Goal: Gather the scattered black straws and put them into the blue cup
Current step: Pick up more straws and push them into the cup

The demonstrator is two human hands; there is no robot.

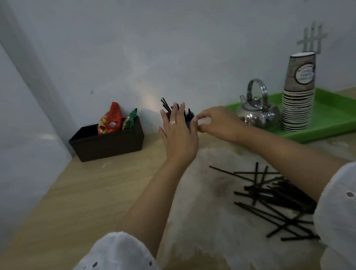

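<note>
My left hand (pixel 177 132) is flat and released against the blue cup (pixel 190 122); whether my right hand (pixel 214 123) pinches anything I cannot tell. Loose straws (pixel 272 194) on the desk (pixel 79 209) look light, stiff, slippery: bunch them mid-length.

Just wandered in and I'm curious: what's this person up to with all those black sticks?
A person is tidying black straws. Both hands, the left hand and the right hand, are at a cup of straws near the wall; the cup itself is mostly hidden behind the hands. A good pile of loose straws lies on the table, under the right forearm, not yet gathered. A kettle and stacked paper cups sit on a green tray.
</note>
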